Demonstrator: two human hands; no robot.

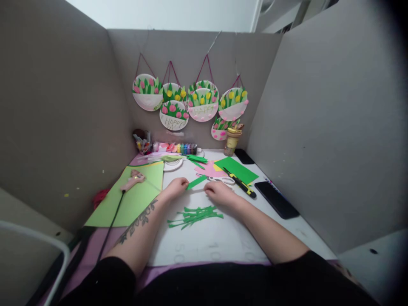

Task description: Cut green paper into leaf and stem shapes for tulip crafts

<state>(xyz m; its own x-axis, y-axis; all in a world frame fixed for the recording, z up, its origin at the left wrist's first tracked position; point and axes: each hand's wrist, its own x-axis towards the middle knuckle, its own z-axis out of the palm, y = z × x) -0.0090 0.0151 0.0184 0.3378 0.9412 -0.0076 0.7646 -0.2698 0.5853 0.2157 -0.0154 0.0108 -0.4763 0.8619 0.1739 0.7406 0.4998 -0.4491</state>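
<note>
My left hand is closed, its fingers pinching the lower left end of a green paper strip. To the right, my right hand is closed beside the strip's other side; what its fingers hold, if anything, is too small to make out. A thin pale line runs between the two hands. Nearer to me, a loose pile of thin green paper strips lies on the white table surface. White-handled scissors rest just behind my right hand.
Light green sheets lie at left under a pink glue gun. A yellow-black cutter, green sheet and black phone are at right. Paints stand behind; decorated plates hang on the grey partition.
</note>
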